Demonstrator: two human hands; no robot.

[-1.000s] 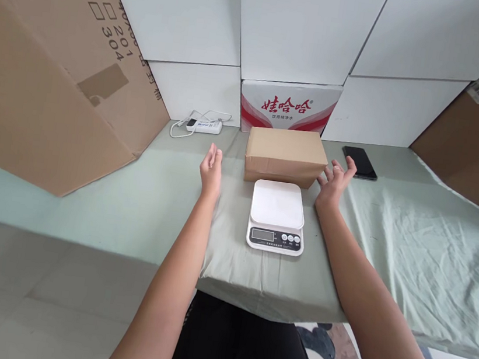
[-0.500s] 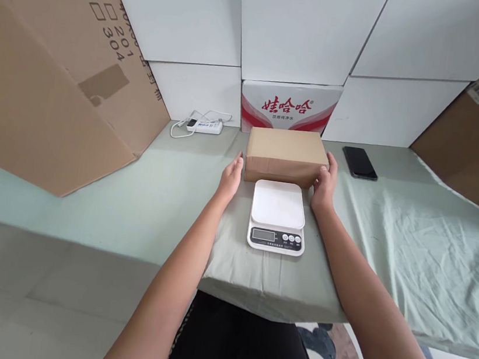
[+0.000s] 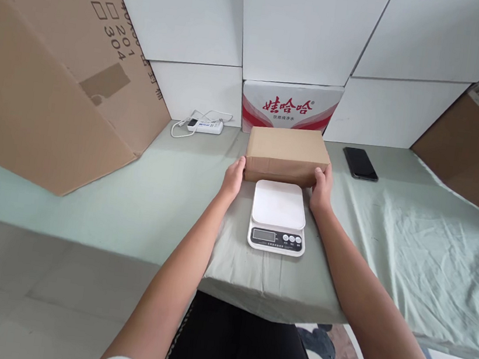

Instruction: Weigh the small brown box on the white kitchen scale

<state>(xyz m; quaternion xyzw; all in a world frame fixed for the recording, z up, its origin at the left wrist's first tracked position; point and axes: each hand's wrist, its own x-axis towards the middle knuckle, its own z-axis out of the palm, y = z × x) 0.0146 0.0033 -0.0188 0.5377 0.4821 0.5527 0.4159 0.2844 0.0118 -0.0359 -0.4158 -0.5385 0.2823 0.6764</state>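
Green cloth [image 3: 165,211] — scale [image 3: 278,217], carton [image 3: 290,146] behind

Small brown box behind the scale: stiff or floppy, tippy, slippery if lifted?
Small brown box: likely fairly stiff, since its edges run nearly straight. Probably not tippy or rolling; it lies low and wide. The matte surface should give the left hand and right hand, at its two ends, decent grip. Weight can't be told: contents hidden.

Two hands [image 3: 233,180] — one scale [image 3: 279,215], one phone [image 3: 360,163]
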